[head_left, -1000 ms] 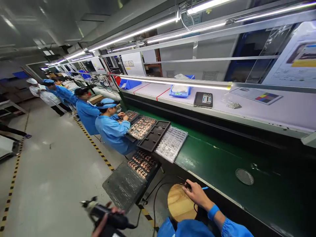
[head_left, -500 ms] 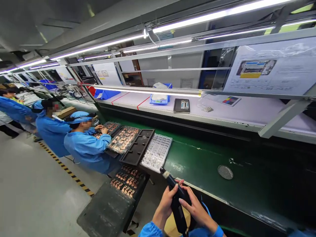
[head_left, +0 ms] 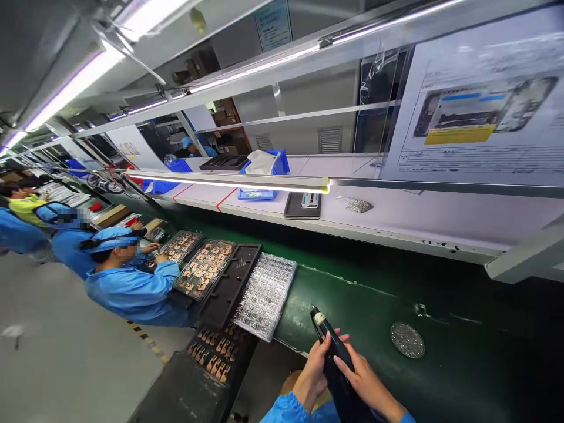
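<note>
A black electric screwdriver [head_left: 333, 352] with a white collar near its tip points up and away from me, over the green conveyor belt [head_left: 352, 299]. My left hand [head_left: 314, 370] wraps its body from the left. My right hand [head_left: 363, 373] grips it from the other side. Its lower end is hidden behind my hands and sleeve. Beyond the tool, a clear tray of small silver parts [head_left: 265, 296] lies on the belt's near edge.
Along the belt lie a black tray [head_left: 229, 286] and trays of copper-coloured boards [head_left: 205, 269]. A co-worker in a blue smock [head_left: 132, 292] sits at them. A dark tray of copper parts [head_left: 215, 355] stands lower left. A round mesh disc [head_left: 407, 340] lies on the belt.
The screwdriver has risen from low at my left into both hands, with my right hand joining it. The view has swung to the right and tilted.
</note>
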Tool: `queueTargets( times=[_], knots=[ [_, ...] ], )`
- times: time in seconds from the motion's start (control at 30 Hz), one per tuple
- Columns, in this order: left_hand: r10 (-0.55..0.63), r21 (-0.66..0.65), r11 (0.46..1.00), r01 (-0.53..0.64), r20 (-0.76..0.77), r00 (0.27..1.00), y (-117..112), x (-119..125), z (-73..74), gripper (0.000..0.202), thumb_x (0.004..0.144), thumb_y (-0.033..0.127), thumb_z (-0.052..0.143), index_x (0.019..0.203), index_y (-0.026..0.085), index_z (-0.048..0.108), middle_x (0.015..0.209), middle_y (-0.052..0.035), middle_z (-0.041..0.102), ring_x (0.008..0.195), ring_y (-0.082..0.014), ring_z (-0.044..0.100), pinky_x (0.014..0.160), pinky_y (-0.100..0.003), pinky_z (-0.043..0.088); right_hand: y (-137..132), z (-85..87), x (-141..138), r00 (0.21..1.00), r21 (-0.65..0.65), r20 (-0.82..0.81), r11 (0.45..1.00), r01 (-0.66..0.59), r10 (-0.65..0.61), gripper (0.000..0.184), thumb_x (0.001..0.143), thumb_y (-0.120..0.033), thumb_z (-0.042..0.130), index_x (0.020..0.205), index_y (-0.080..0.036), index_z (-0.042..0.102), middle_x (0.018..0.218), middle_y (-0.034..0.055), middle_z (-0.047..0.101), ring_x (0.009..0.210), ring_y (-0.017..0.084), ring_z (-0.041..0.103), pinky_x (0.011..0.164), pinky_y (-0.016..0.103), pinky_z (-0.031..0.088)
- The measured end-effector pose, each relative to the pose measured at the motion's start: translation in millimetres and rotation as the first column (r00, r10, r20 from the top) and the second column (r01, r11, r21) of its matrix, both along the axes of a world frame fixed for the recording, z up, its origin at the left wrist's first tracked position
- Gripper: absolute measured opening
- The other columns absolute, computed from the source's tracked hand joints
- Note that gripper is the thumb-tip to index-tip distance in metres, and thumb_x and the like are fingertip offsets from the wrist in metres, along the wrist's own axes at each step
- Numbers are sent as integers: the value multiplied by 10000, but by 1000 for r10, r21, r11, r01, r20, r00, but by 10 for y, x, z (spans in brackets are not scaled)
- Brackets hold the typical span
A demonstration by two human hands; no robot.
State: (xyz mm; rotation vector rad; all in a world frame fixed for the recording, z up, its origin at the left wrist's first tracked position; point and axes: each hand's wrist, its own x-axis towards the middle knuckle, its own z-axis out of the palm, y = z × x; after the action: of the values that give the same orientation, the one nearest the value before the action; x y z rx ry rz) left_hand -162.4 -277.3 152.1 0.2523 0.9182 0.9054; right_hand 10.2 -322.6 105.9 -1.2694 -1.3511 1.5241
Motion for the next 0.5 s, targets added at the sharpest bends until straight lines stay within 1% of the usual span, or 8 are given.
queueTargets(
  times=[0.07, 0.13, 0.2, 0.23, 0.3, 0.33, 0.43, 0.5],
  knots=[
    [86, -34, 996, -86, -7, 996, 51, 10, 6, 702, 751, 525, 1253, 1207, 118, 907, 1222, -251, 914, 1330, -483, 875, 1305, -563, 662, 59, -125, 36, 999, -56, -47, 998, -13, 10, 953, 1091, -1011, 701, 1721, -297, 740, 1778, 149, 682, 1721, 440, 591, 1488, 579, 469],
    [185, -65, 981, -185, -12, 983, 107, -28, 49, 618, 807, 499, 1219, 1195, 143, 896, 1148, -199, 912, 1251, -459, 900, 1257, -562, 691, 81, -251, 63, 989, -95, -139, 995, 39, -52, 997, 1078, -1064, 661, 1727, -308, 695, 1814, 164, 635, 1733, 428, 570, 1487, 583, 457],
    [287, -86, 954, -287, -10, 958, 169, -139, 150, 517, 892, 493, 1162, 1180, 170, 879, 1103, -149, 897, 1177, -426, 915, 1224, -570, 711, 76, -346, 80, 968, -93, -245, 995, 38, -60, 1184, 980, -1176, 648, 1780, -304, 616, 1855, 207, 568, 1717, 452, 574, 1452, 609, 483],
    [340, -89, 937, -339, -5, 941, 199, -228, 226, 461, 941, 490, 1126, 1172, 183, 871, 1082, -125, 888, 1133, -398, 919, 1215, -568, 717, 67, -371, 81, 959, -77, -281, 997, -4, -18, 1293, 913, -1221, 667, 1812, -296, 581, 1872, 227, 536, 1719, 471, 564, 1444, 620, 481],
    [446, -69, 893, -444, 16, 895, 241, -471, 428, 371, 1033, 483, 1051, 1187, 203, 863, 1046, -87, 868, 1037, -328, 913, 1205, -537, 726, 36, -371, 61, 948, -57, -291, 986, -154, 131, 1435, 786, -1247, 769, 1818, -266, 594, 1836, 251, 555, 1716, 509, 548, 1456, 633, 446],
    [496, -49, 868, -495, 30, 868, 247, -619, 551, 346, 1069, 482, 1018, 1215, 208, 864, 1033, -76, 858, 994, -297, 902, 1197, -510, 731, 12, -350, 37, 941, -72, -267, 969, -237, 210, 1441, 739, -1221, 840, 1789, -254, 641, 1776, 250, 610, 1704, 521, 551, 1471, 635, 416],
    [626, 41, 775, -631, 88, 775, 168, -1121, 978, 297, 1181, 480, 893, 1320, 221, 856, 1033, -61, 836, 940, -239, 871, 1150, -418, 744, -123, -266, -77, 901, -192, -196, 886, -423, 387, 1270, 663, -1098, 992, 1590, -246, 827, 1476, 216, 789, 1581, 543, 637, 1488, 643, 382],
    [699, 122, 692, -712, 138, 702, 20, -1475, 1278, 243, 1278, 428, 734, 1332, 218, 843, 1064, -58, 831, 965, -201, 863, 1133, -339, 734, -281, -251, -159, 868, -257, -204, 831, -493, 452, 1152, 732, -1146, 890, 1455, -249, 901, 1328, 197, 831, 1443, 530, 726, 1419, 643, 485]
  ],
)
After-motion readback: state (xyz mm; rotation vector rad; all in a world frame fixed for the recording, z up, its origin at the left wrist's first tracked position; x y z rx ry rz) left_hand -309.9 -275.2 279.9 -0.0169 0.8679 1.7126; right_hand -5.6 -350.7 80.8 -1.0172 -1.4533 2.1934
